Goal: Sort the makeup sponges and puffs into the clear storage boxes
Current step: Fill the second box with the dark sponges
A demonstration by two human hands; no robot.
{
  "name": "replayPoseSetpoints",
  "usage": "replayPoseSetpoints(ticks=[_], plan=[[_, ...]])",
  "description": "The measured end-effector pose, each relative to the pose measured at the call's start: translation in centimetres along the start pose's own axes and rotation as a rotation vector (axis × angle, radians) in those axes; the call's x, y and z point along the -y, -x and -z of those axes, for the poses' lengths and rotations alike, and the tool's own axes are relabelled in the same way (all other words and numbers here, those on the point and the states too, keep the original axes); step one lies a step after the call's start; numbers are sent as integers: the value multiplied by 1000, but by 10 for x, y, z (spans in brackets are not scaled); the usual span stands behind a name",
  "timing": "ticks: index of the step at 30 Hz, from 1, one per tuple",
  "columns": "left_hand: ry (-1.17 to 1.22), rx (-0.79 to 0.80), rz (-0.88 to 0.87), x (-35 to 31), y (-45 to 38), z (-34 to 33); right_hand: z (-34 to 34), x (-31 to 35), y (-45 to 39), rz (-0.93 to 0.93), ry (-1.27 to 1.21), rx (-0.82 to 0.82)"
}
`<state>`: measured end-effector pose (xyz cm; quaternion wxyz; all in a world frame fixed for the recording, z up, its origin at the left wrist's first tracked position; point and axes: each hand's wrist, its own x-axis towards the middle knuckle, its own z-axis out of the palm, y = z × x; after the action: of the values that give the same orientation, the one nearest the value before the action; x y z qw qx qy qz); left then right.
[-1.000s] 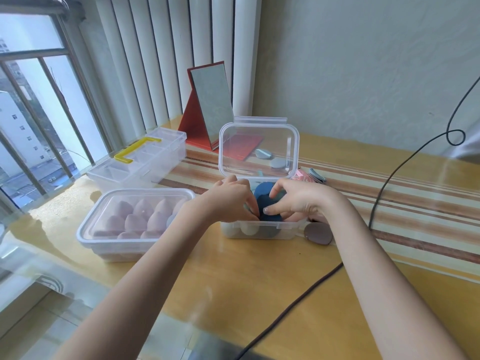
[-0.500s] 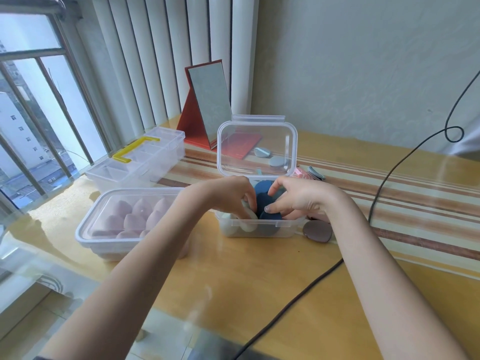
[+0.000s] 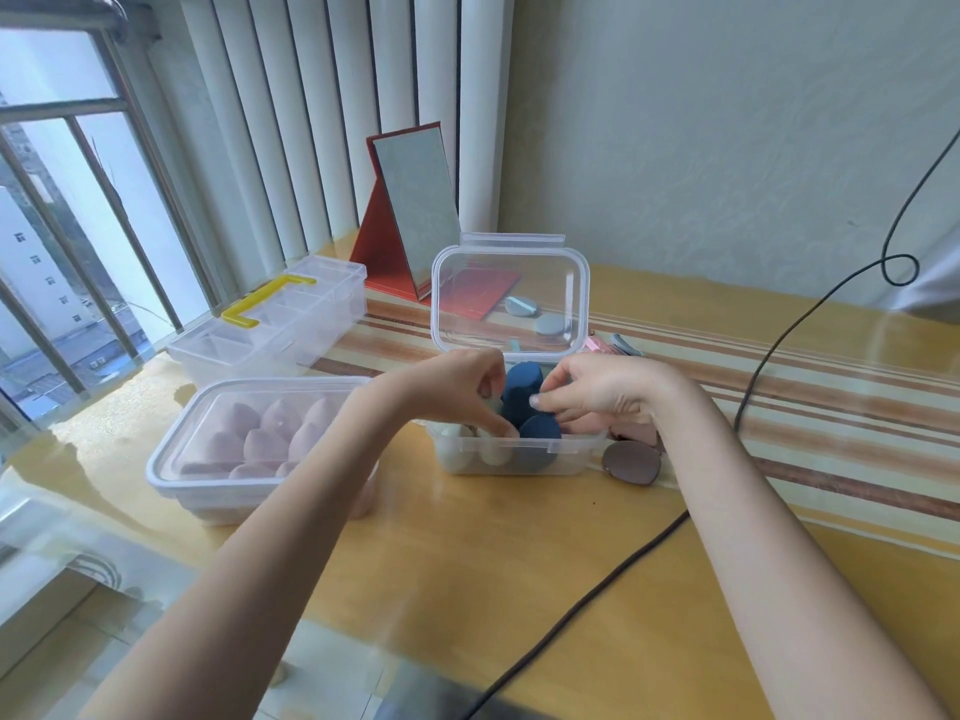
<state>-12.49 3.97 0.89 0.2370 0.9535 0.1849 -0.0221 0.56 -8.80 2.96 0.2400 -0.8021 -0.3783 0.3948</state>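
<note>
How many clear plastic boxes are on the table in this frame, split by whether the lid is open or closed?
Lid open, standing upright: 1, the open box both hands reach into
Lid closed: 2, the box of pink sponges and the yellow-handled box
Total: 3
</note>
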Motion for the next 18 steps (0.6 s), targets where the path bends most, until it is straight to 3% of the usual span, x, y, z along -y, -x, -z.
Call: replayPoseSetpoints(ticks=[3,8,18], plan=[[115,-50,12,2,2,5,-8,2,-7,-20,138,-175],[103,-38,-37,2,-1,-4,-23,7,-8,-25,406,-244],[-120,-13,-15,2,-7,-12,-22,8,-3,8,207,-245]])
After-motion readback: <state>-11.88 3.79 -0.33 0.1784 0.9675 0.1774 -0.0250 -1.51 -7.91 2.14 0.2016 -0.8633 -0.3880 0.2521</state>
